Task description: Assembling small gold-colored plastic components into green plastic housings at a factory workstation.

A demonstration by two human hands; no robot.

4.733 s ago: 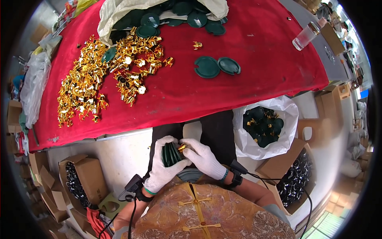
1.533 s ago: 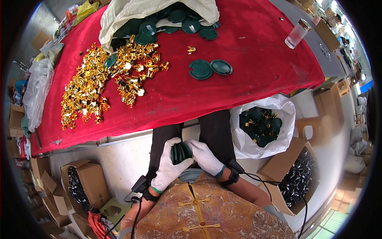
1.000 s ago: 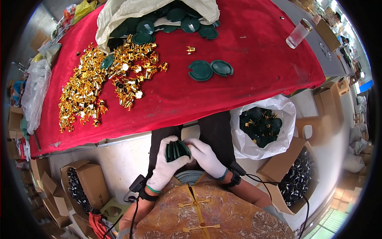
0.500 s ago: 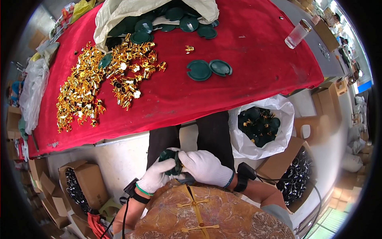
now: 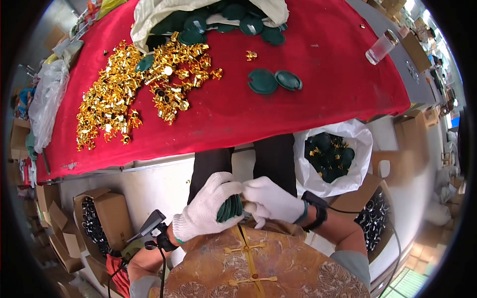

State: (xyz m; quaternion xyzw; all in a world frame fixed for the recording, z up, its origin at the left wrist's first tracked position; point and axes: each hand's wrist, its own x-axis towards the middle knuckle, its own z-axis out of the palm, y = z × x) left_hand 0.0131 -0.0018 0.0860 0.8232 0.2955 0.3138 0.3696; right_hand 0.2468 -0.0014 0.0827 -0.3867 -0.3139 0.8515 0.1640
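My left hand [image 5: 206,206], in a white knit glove, is closed around a stack of dark green round lids [image 5: 229,209] above my lap. Gloved as well, my right hand [image 5: 276,199] meets it at the stack's right side, its fingers pinched together. Whatever those fingertips hold is hidden. Beyond my hands, a red-covered table [image 5: 238,124] bears a large heap of shiny gold clip-like pieces [image 5: 112,92]. Two loose green lids [image 5: 262,81] lie to the heap's right, with a single gold clip [image 5: 251,55] above them.
A cream sack [image 5: 149,20] spills more green lids at the table's back. Right of my legs, a white plastic bag [image 5: 361,149] holds green lids with gold pieces. Cardboard boxes [image 5: 112,223] of dark shiny parts flank me. A clear glass [image 5: 381,47] stands at the far right.
My left hand has turned and now wraps the green stack with its back showing. My right hand has shifted slightly right and up. The view has tilted, moving the table up and right.
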